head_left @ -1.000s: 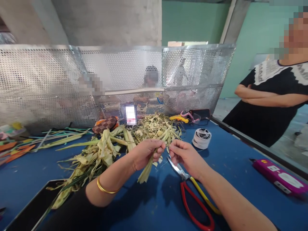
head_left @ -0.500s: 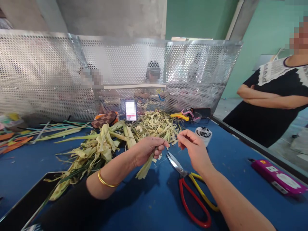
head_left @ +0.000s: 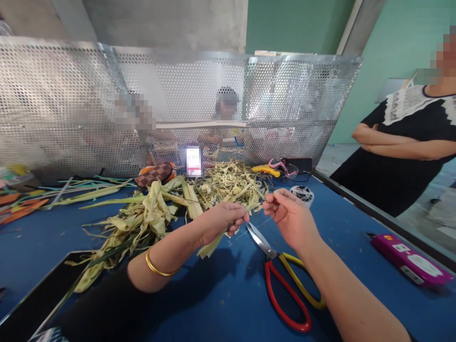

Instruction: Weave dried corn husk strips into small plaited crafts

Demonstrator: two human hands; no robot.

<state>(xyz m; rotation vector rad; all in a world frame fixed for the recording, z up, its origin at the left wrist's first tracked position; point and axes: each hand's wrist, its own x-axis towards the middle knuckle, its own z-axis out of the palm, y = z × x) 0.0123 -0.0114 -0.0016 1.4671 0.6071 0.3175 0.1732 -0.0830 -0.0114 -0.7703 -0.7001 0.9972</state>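
My left hand [head_left: 223, 220] is closed around a small bundle of pale green leaf strips [head_left: 210, 243], which hangs down over the blue table [head_left: 221, 304]. My right hand [head_left: 290, 216] is pinched shut just to the right of it, holding a thin white thread [head_left: 254, 225] that runs toward the bundle. A gold bangle sits on my left wrist. Scissors [head_left: 285, 285] with red and yellow handles lie on the table under my right forearm. A spool of white thread [head_left: 302, 194] stands behind my right hand.
Heaps of leaf strips [head_left: 149, 218] and trimmings [head_left: 231, 183] lie behind my hands. A perforated metal screen [head_left: 107, 104] closes the back, with people behind it. A person in black with folded arms [head_left: 402, 147] stands at the right. A magenta box [head_left: 411, 261] and a dark tray [head_left: 39, 308] lie nearby.
My right hand has lifted and moved a little right, away from the bundle, drawing the thread out. My left hand keeps hold of the bundle. The view has tilted slightly.
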